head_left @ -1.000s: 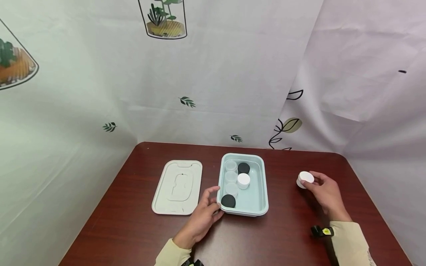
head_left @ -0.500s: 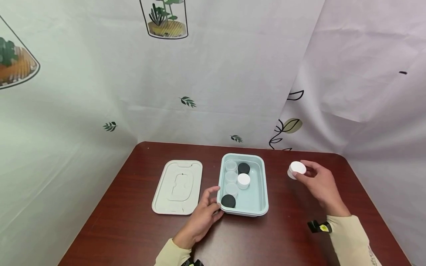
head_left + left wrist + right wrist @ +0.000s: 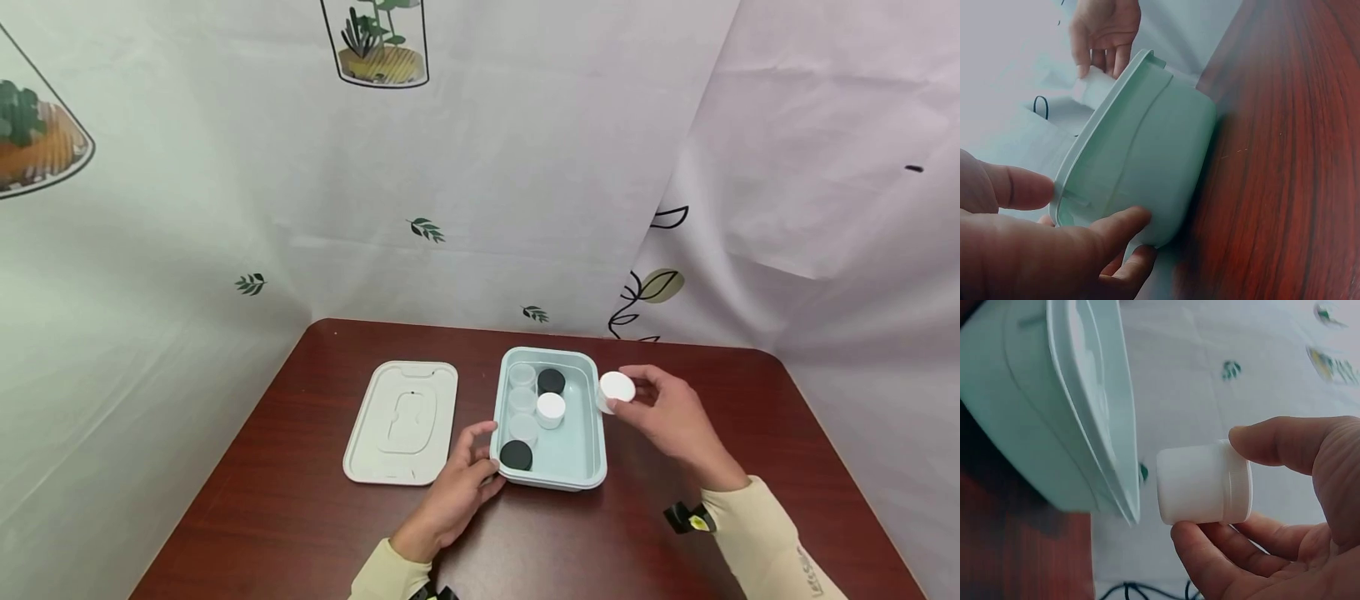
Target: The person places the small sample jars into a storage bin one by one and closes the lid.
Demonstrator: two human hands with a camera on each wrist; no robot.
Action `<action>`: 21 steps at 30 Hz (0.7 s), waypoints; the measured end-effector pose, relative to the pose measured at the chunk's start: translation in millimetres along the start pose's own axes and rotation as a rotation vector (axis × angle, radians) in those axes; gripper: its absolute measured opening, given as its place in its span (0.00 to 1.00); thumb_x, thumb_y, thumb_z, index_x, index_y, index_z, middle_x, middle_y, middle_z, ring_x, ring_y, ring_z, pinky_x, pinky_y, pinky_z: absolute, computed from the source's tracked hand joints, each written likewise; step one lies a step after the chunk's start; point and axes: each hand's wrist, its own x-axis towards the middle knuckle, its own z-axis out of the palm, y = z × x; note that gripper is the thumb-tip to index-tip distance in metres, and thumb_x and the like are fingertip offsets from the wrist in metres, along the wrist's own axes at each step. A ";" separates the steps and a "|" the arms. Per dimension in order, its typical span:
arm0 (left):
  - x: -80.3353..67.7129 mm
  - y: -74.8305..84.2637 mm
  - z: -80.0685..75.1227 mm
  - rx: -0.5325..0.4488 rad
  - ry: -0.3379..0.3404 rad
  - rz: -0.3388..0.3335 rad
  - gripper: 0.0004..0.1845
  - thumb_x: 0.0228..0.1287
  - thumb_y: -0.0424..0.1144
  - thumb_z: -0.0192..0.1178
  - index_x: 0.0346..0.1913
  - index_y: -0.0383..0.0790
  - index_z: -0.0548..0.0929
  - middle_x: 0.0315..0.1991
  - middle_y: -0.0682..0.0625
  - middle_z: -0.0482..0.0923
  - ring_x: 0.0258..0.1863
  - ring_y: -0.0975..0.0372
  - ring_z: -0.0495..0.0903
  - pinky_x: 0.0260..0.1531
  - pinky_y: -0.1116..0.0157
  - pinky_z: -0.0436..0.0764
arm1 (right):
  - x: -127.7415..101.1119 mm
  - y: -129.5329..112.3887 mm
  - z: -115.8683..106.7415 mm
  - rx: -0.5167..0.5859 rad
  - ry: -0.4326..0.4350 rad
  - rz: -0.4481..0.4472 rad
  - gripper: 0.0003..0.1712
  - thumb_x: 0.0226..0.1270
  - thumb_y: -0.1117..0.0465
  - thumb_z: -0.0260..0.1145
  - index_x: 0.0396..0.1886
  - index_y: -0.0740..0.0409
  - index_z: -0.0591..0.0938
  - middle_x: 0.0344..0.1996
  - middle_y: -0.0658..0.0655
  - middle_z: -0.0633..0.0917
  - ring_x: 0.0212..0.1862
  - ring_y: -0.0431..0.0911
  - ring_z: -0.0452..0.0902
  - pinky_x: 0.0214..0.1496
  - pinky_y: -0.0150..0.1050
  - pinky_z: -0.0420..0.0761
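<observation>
My right hand (image 3: pixel 675 412) pinches a white screw-lid jar (image 3: pixel 617 390) between thumb and fingers, upright at the right rim of the pale-green plastic tub (image 3: pixel 566 457). In the right wrist view, the jar (image 3: pixel 1194 484) is beside the tub's rim, its ridged lid towards my palm. My left hand (image 3: pixel 459 492) holds the tub's near-left corner. In the left wrist view, its fingertips lie against the rim and outer wall of the tub (image 3: pixel 1147 144). Inside the tub stand clear jars (image 3: pixel 522 401) along the left, black-lidded jars (image 3: pixel 516 455) and a white jar (image 3: pixel 551 410).
A whitish lid (image 3: pixel 401 423) with a moulded outline lies flat on the dark red wooden table (image 3: pixel 300 517), left of the tub. A white printed cloth (image 3: pixel 480 167) hangs behind the table and along its sides.
My right hand has carried the white jar leftwards from the right part of the table to the tub's right rim. My left hand stays at the tub's corner.
</observation>
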 end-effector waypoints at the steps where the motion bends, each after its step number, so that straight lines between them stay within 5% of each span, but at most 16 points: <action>1: -0.1 -0.1 -0.2 -0.001 0.000 0.000 0.31 0.76 0.27 0.46 0.78 0.42 0.55 0.64 0.36 0.72 0.62 0.55 0.78 0.66 0.54 0.76 | -0.7 -2.5 3.9 0.001 -0.012 -0.004 0.31 0.65 0.55 0.79 0.63 0.62 0.82 0.53 0.63 0.88 0.52 0.54 0.87 0.47 0.32 0.84; 15: 0.6 -1.0 -1.3 -0.012 -0.004 0.006 0.31 0.76 0.28 0.47 0.77 0.41 0.56 0.62 0.37 0.71 0.60 0.55 0.79 0.65 0.55 0.76 | -3.4 -23.9 52.5 -0.024 -0.178 -0.003 0.27 0.58 0.60 0.81 0.57 0.59 0.83 0.49 0.59 0.88 0.50 0.50 0.87 0.52 0.46 0.88; 21: 0.2 -1.3 -1.1 -0.012 -0.003 0.007 0.31 0.75 0.27 0.47 0.78 0.41 0.56 0.62 0.36 0.71 0.60 0.55 0.79 0.66 0.54 0.75 | -3.8 -26.0 66.1 -0.098 -0.206 -0.060 0.26 0.55 0.60 0.82 0.53 0.59 0.84 0.45 0.55 0.89 0.46 0.46 0.85 0.50 0.44 0.85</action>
